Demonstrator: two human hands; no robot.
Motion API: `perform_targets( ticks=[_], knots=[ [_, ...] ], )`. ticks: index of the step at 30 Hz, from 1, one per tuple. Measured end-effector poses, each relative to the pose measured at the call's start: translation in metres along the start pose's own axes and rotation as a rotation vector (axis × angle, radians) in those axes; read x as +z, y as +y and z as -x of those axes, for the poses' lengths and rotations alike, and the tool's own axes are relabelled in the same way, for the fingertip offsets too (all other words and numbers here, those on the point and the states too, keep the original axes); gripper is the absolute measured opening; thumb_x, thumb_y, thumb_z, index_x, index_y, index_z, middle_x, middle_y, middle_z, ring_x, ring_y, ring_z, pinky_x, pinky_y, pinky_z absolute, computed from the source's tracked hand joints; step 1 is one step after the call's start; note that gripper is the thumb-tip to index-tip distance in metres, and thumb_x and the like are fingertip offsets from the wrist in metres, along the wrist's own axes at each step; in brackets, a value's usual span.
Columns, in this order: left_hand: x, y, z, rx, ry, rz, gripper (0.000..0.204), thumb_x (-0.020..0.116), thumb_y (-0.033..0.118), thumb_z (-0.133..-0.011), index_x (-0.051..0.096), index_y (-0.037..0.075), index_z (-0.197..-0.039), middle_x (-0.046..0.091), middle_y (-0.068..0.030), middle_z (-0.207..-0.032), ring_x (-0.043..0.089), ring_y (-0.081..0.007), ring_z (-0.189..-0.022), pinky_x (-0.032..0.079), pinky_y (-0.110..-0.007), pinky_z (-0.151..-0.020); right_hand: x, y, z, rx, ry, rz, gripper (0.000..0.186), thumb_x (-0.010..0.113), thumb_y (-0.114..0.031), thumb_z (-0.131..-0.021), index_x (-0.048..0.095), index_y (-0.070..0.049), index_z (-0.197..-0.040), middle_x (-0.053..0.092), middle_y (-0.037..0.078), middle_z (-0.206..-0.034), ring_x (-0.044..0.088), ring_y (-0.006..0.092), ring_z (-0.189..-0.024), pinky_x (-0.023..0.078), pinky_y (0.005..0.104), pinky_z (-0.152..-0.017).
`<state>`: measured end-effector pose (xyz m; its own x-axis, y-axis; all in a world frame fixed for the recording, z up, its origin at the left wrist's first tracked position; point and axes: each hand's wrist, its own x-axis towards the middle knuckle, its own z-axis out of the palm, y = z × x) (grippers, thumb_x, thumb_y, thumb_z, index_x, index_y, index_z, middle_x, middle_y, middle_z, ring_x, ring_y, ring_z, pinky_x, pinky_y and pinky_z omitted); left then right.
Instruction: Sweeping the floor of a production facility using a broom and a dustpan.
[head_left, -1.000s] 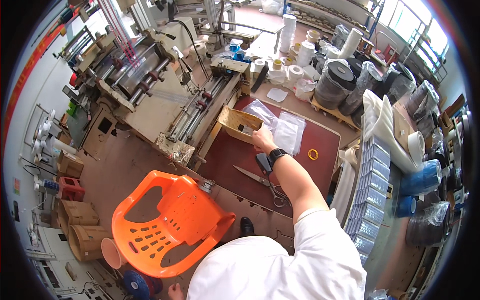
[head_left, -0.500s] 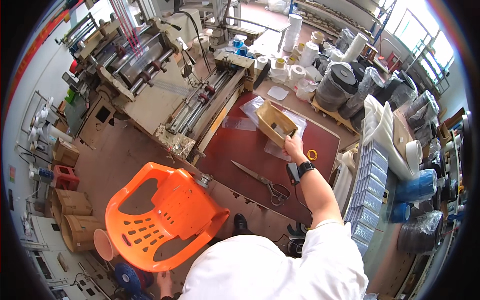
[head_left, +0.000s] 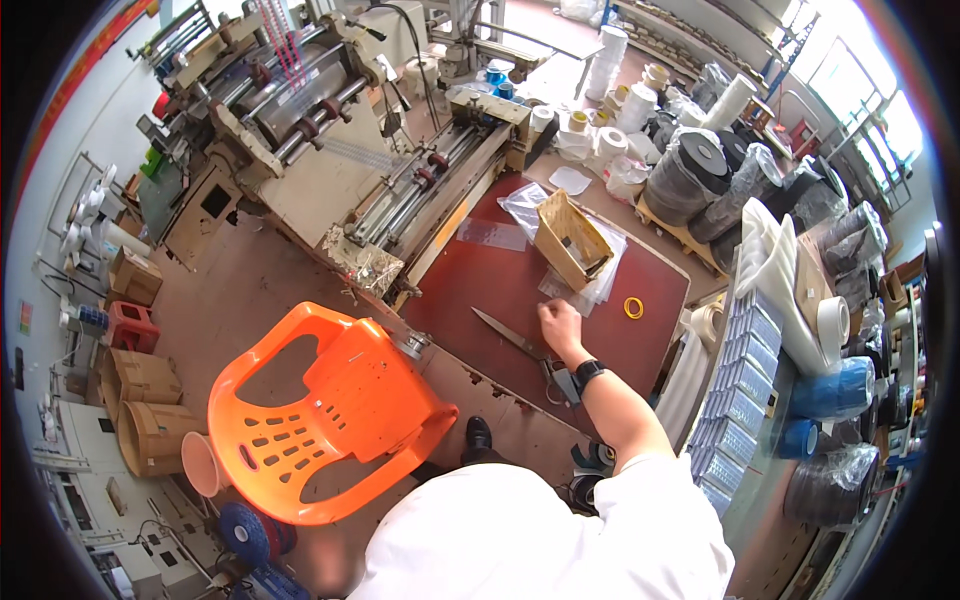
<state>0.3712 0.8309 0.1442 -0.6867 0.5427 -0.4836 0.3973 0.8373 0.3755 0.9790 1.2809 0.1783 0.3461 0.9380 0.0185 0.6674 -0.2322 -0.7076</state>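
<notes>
My right hand [head_left: 560, 325] is over the red-brown tabletop [head_left: 455, 300], with its fingers curled in and nothing seen in them. Just beyond it stands a worn tan tray [head_left: 565, 250], apart from the hand, resting on clear plastic bags [head_left: 612, 262]. Large scissors [head_left: 510, 332] lie between that hand and the near edge, their handles partly behind my wrist. To the right of the tray is a yellow ring [head_left: 633, 308], perhaps a tape roll. My left hand [head_left: 328, 562] hangs low beside the orange chair, smeared by motion, so its fingers cannot be made out.
An orange plastic chair [head_left: 350, 405] stands at my left. Beyond it is a large roller machine [head_left: 300, 150] with a rail bed beside the table. Stacked blue-white packs [head_left: 740, 370] line a bench at right. Wrapped black rolls [head_left: 690, 175] stand farther back. Cardboard boxes [head_left: 150, 435] sit far left.
My right hand has let go of the tan tray and drawn back toward me, near the scissors. The tray now stands on the plastic bags. My left hand has become blurred.
</notes>
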Motion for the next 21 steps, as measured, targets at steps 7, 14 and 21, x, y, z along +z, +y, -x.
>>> perform_targets(
  ticks=[7, 14, 21],
  knots=[
    [-0.022, -0.014, 0.036, -0.061, 0.023, -0.013, 0.043, 0.072, 0.03, -0.083, 0.064, -0.002, -0.11, 0.067, -0.0196, -0.107, 0.063, -0.0313, -0.104, 0.049, -0.04, -0.091, 0.08, -0.034, -0.095, -0.408, -0.157, 0.204, 0.054, 0.063, -0.028, -0.087, 0.053, 0.0, -0.131, 0.055, 0.024, -0.132, 0.051, 0.0373, -0.124, 0.04, 0.0417, -0.106],
    [-0.028, -0.032, 0.085, -0.052, 0.21, -0.033, 0.039, 0.07, 0.026, -0.087, 0.063, -0.004, -0.109, 0.068, -0.0145, -0.096, 0.064, -0.0196, -0.074, 0.052, -0.034, -0.069, 0.105, -0.093, -0.11, -0.156, -0.231, 0.533, 0.076, 0.063, -0.044, -0.086, 0.037, 0.0, -0.143, 0.039, 0.023, -0.146, 0.038, 0.0351, -0.135, 0.036, 0.0429, -0.109],
    [-0.013, -0.035, 0.128, -0.18, 0.12, -0.018, 0.041, 0.069, 0.026, -0.087, 0.062, -0.004, -0.114, 0.068, -0.0173, -0.108, 0.064, -0.0239, -0.101, 0.049, -0.036, -0.088, 0.106, -0.11, -0.081, -0.103, -0.135, 0.671, 0.086, 0.066, -0.052, -0.082, 0.033, -0.007, -0.148, 0.046, 0.016, -0.138, 0.043, 0.0296, -0.13, 0.038, 0.0477, -0.104]
  ],
)
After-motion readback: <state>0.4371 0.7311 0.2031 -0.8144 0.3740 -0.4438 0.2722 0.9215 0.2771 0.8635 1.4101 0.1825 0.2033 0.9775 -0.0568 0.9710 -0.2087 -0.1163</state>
